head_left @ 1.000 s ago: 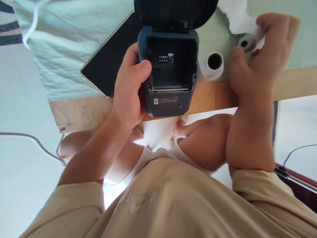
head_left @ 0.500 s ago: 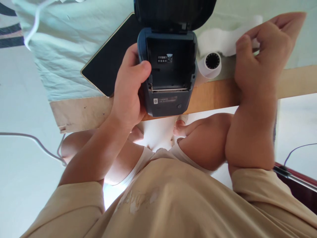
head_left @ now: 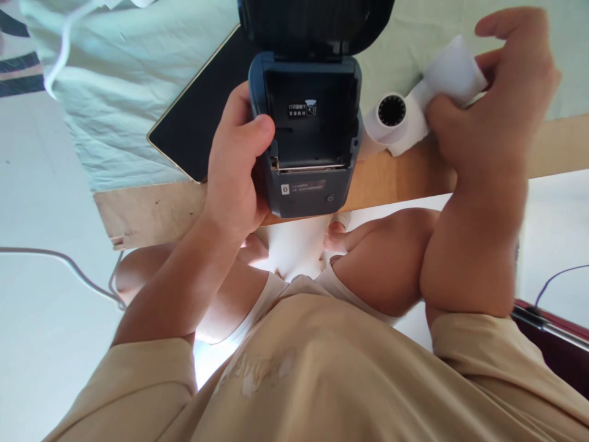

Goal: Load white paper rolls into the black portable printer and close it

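A dark blue label printer (head_left: 307, 138) stands at the table's near edge with its lid (head_left: 317, 21) swung open and its paper bay empty. My left hand (head_left: 237, 169) grips the printer's left side, thumb hooked over the bay's rim. Just right of the printer lies a white paper roll (head_left: 389, 120) on its side. My right hand (head_left: 494, 113) pinches a loose white strip of paper (head_left: 448, 73) between thumb and fingers; the strip runs down to the roll.
A black tablet (head_left: 202, 126) lies left of the printer on a pale green cloth (head_left: 119, 86) that covers the wooden table (head_left: 151, 212). A white cable (head_left: 64, 264) crosses the floor at left. My knees show under the table edge.
My right hand let go of a second small roll, took the loose paper strip and pulled it nearer the roll beside the printer. My left hand stayed on the printer.
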The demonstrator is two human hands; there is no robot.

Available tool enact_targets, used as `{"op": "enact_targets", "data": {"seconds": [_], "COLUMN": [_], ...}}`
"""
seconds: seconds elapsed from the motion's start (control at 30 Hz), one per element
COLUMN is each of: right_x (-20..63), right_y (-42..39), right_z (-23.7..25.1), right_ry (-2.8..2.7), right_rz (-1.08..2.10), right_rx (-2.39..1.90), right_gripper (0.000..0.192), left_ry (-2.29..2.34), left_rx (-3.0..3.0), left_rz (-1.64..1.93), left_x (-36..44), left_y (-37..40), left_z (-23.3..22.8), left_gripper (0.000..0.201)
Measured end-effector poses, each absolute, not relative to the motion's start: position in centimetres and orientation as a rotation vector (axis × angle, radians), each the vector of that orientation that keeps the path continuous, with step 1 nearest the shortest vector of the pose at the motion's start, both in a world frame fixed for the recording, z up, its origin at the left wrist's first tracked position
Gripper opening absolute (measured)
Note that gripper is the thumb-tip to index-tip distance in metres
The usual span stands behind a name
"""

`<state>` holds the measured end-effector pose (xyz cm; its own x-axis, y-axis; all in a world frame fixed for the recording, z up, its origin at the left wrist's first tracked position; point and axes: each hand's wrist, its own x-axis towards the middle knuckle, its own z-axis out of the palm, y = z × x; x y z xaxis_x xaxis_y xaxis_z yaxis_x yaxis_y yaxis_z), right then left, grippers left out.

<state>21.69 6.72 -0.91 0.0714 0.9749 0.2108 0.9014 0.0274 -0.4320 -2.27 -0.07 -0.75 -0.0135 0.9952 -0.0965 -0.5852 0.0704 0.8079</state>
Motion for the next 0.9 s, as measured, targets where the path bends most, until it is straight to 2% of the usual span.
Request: {"op": "enact_targets", "data": {"seconds": [0.07,0.17,0.27,0.37,0.53,0.77,0.9], "right_x": [21.2,20.7,20.7,20.7,20.0,18.9,19.3], "right_y": [6.7,7.2,8.0,8.4,7.8,7.6,8.2], "right_z": [-0.8,-0.4,0.0,-0.2,-0.8,0.3,0.5], "right_ry": [-1.713,-1.295,-1.104,-1.102,-1.066,-0.945,-0.927], "right_rz": [0.408,0.947,1.296,1.332,1.287,1.309,1.349], "right_rx": [-1.651,-1.294,-1.262,-1.312,-1.36,-1.431,-1.431], "right_gripper": [0.047,0.027,0.012,0.01,0.031,0.027,0.041], "left_ry": [0.818,0.822,0.821,0.819,0.809,0.805,0.805], "left_rx": [0.661,0.673,0.688,0.699,0.693,0.661,0.673], "left_rz": [1.412,1.424,1.416,1.401,1.4,1.418,1.41], "left_x": [-2.1,-2.0,-2.0,-2.2,-2.3,-2.1,-2.1], "left_y": [0.0,0.1,0.1,0.0,0.0,-0.1,0.0], "left_z": [-0.8,-0.9,-1.0,-1.0,-1.1,-1.1,-0.9], "left_gripper": [0.012,0.014,0.015,0.015,0.016,0.014,0.014]}}
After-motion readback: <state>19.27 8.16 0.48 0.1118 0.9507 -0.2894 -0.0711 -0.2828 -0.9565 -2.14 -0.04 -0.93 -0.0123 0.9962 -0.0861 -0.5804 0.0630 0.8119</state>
